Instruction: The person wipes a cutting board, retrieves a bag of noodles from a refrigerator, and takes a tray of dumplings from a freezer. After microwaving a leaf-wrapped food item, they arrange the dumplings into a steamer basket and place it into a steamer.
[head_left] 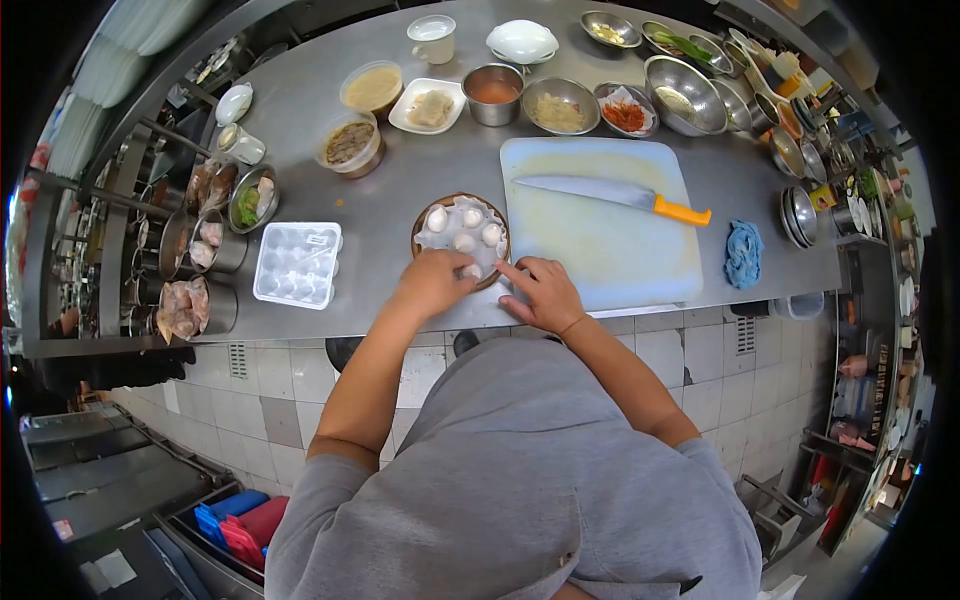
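Note:
A round steamer basket [415, 238] sits at the table's near edge, lined with a whitish sheet. Several small white dumplings [492, 234] rest on the liner, spaced apart. My left hand [434, 284] reaches over the basket's near left side, its fingertips closed on a dumpling at the front that is partly covered by them. At the near right rim is my right hand [546, 295], thumb and index finger apart, the index fingertip at the basket's edge. I see nothing held in it.
Right of the basket lies a white cutting board [600, 255] with an orange-handled knife [610, 192] on it. A blue cloth [743, 255] is further right. A clear plastic tray [297, 265] stands left. Bowls of ingredients [560, 106] line the back.

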